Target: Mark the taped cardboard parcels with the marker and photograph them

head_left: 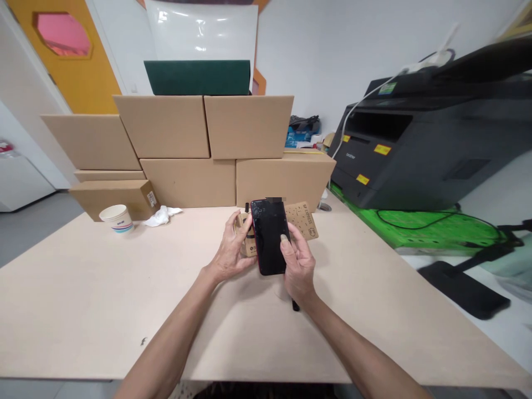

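A smartphone [269, 238] with a dark screen and a reddish edge is held tilted up over the middle of the table. My right hand [298, 260] grips its right side, thumb lying on the screen. Behind the phone is a small brown cardboard box [249, 247] with dark print. My left hand [230, 246] is closed around the box's left side, close to the phone's left edge. A printed cardboard flap [302, 220] shows to the right of the phone; whether it joins the box is hidden. Beneath my right wrist a small black object [295, 305] pokes out.
Large cardboard boxes [189, 183] are stacked along the table's back, a dark green box [199, 77] on top. A paper cup [117, 218] and crumpled tissue [162, 215] stand at back left. To the right, a black printer [399, 144] rests on a green pallet [419, 227].
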The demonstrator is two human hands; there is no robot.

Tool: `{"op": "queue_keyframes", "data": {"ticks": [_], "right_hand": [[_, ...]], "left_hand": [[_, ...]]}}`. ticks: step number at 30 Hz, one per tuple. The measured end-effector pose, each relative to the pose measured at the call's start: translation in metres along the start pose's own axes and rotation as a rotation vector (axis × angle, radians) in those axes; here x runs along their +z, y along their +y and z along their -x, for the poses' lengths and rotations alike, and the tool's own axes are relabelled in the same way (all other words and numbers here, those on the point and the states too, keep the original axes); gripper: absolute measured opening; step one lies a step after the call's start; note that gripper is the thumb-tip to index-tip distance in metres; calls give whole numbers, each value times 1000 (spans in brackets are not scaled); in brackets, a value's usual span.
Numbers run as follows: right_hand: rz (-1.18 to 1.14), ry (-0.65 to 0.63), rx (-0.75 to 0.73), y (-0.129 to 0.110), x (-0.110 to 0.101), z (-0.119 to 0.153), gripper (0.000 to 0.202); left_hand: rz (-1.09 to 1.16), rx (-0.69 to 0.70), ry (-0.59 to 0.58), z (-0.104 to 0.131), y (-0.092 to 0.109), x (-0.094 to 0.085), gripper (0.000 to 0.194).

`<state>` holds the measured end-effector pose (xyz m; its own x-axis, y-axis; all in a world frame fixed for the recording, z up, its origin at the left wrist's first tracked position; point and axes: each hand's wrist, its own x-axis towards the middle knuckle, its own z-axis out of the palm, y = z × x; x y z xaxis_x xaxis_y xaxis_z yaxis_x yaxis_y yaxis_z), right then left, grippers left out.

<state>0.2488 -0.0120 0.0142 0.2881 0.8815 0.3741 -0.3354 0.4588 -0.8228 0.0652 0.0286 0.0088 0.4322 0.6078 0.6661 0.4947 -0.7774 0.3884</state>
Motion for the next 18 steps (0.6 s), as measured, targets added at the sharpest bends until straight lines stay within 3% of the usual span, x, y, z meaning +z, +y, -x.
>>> {"op": "queue_keyframes", "data": {"ticks": [7,12,18], "right_hand": [[20,20,85,1,-3,1,56],[34,40,68,-1,-6,0,60],[69,155,29,-16,-33,-14,65]], "left_hand": [[13,12,4,0,-1,-1,114],[12,9,10,-1,0,-1,112],[19,4,32,0,-2,1,120]]}}
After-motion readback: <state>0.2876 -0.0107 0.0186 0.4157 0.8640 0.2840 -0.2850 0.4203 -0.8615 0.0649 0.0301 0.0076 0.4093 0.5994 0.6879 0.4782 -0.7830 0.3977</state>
